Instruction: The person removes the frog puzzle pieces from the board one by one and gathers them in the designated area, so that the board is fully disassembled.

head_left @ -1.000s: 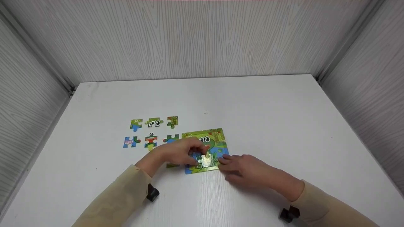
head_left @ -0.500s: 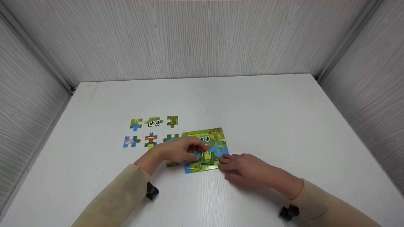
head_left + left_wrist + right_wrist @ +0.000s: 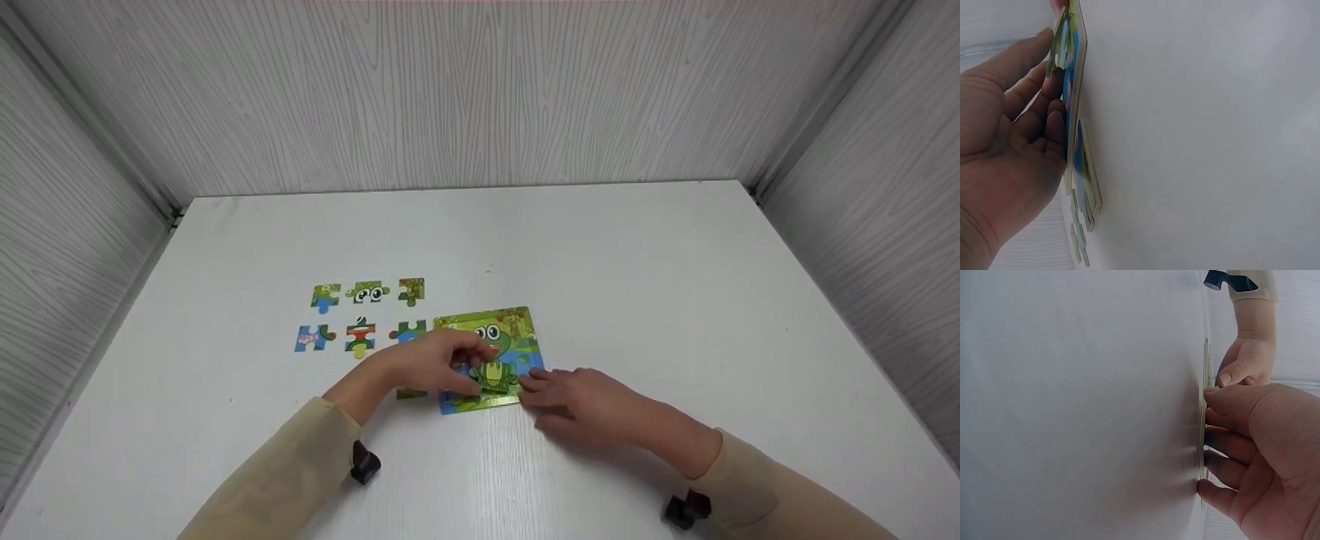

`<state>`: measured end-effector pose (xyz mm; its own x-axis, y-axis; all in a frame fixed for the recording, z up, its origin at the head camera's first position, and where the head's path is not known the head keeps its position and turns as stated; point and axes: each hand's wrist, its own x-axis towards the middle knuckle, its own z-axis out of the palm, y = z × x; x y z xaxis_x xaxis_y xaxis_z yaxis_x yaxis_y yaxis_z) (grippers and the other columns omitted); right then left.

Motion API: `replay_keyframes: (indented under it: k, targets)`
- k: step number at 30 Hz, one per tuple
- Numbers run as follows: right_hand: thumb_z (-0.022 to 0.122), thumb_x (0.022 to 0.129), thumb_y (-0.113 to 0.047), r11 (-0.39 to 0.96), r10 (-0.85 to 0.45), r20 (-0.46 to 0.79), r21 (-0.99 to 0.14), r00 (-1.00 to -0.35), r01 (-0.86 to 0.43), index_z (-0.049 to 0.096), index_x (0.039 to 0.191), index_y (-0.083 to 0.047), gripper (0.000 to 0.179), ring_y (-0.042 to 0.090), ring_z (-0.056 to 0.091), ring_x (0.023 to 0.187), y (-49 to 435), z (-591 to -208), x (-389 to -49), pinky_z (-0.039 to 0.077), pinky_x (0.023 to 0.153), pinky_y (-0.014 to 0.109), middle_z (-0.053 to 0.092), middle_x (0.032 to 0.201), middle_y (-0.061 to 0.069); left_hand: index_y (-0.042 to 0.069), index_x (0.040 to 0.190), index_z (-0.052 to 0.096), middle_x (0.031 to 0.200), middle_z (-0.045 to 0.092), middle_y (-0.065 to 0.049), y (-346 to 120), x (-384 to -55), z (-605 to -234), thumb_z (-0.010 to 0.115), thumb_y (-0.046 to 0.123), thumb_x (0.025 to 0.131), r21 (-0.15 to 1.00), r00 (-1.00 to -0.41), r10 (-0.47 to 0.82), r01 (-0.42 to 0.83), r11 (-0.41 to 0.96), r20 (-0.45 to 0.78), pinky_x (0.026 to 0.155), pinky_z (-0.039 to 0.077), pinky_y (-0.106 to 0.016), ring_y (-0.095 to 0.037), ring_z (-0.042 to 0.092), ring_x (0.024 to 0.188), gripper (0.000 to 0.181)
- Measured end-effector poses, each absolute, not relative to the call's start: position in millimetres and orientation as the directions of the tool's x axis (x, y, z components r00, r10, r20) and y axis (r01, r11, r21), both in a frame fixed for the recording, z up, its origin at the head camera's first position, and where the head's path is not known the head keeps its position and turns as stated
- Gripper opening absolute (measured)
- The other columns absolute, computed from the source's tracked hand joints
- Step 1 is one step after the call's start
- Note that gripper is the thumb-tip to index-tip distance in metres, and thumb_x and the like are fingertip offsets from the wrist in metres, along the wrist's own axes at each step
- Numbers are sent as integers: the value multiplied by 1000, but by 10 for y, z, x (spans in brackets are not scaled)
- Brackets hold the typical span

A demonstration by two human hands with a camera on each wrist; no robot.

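My left hand (image 3: 435, 360) is over a square puzzle board (image 3: 525, 330) with a frog picture. Between its thumb and fingers it pinches a green jigsaw piece (image 3: 495, 376) showing the frog's yellow belly. In the left wrist view this jigsaw piece (image 3: 1058, 50) stands tilted off the board (image 3: 1074, 112), its lower edge at the fingertips. My right hand (image 3: 589, 405) rests its fingertips along the board's right edge. The right wrist view shows the right hand (image 3: 1252, 444) with fingers spread along the board's thin side (image 3: 1203, 433), holding no piece.
Left of the board, loose jigsaw pieces lie in rows on the white table (image 3: 637, 270), among them an eyes piece (image 3: 368, 293) and a mouth piece (image 3: 360, 336). Another piece (image 3: 410, 394) is partly hidden by my left wrist. A pale wood-grain wall (image 3: 480, 97) stands behind.
The belly piece has lost its bright glare as my left hand changed its tilt; the left thumb has shifted slightly right. My right hand stays at the board's edge.
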<state>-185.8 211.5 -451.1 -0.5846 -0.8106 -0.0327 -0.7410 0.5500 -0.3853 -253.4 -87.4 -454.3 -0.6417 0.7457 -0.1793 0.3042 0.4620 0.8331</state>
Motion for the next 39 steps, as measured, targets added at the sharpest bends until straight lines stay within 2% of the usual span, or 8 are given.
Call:
replay_keyframes:
  k: [7, 14, 21, 30, 35, 39]
  targets:
    - [66, 106, -22, 572, -797, -61, -393, -601, -720, 66, 146, -11, 42, 34, 51, 144, 2124, -4502, -1850, 49, 106, 60, 54, 155, 13, 13, 128, 70, 102, 64, 2, -785, -2449, -4573, 88, 16, 88, 802, -701, 702, 347, 487, -123, 86, 49, -34, -18, 57, 95, 44]
    - [67, 106, -23, 580, -794, -69, -384, -604, -718, 66, 146, -13, 42, 33, 52, 143, 2135, -4525, -1848, 51, 104, 59, 54, 156, 11, 13, 129, 71, 104, 65, 3, -783, -2434, -4566, 86, 16, 91, 797, -714, 689, 342, 498, -124, 87, 50, -36, -17, 57, 95, 41]
    - [67, 106, -23, 575, -799, -61, -370, -599, -729, 65, 147, -13, 42, 33, 53, 142, 2140, -4528, -1851, 51, 103, 59, 54, 156, 12, 13, 132, 71, 112, 66, 5, -809, -2466, -4557, 84, 14, 92, 796, -711, 692, 346, 497, -123, 90, 50, -38, -17, 57, 99, 42]
    - [67, 106, -22, 545, -815, -21, -362, -579, -756, 66, 146, -11, 42, 35, 54, 141, 2147, -4539, -1861, 52, 103, 59, 55, 154, 14, 17, 131, 71, 107, 62, 2, -842, -2473, -4445, 82, 13, 93, 761, -750, 649, 347, 549, -126, 86, 49, -37, -19, 55, 97, 40]
    - [66, 106, -22, 568, -799, -37, -376, -601, -732, 66, 146, -12, 41, 32, 53, 142, 2139, -4513, -1844, 52, 102, 58, 55, 154, 13, 12, 133, 69, 113, 62, 1, -964, -2483, -4302, 79, 12, 92, 750, -780, 619, 358, 556, -87, 93, 51, -40, -25, 57, 106, 43]
    - [66, 106, -21, 583, -788, -49, -377, -613, -720, 65, 147, -13, 42, 32, 53, 143, 2126, -4490, -1824, 52, 102, 57, 55, 154, 14, 10, 134, 68, 115, 63, 0, -1112, -2478, -4196, 81, 13, 90, 743, -795, 603, 367, 560, -61, 94, 52, -41, -27, 57, 107, 45]
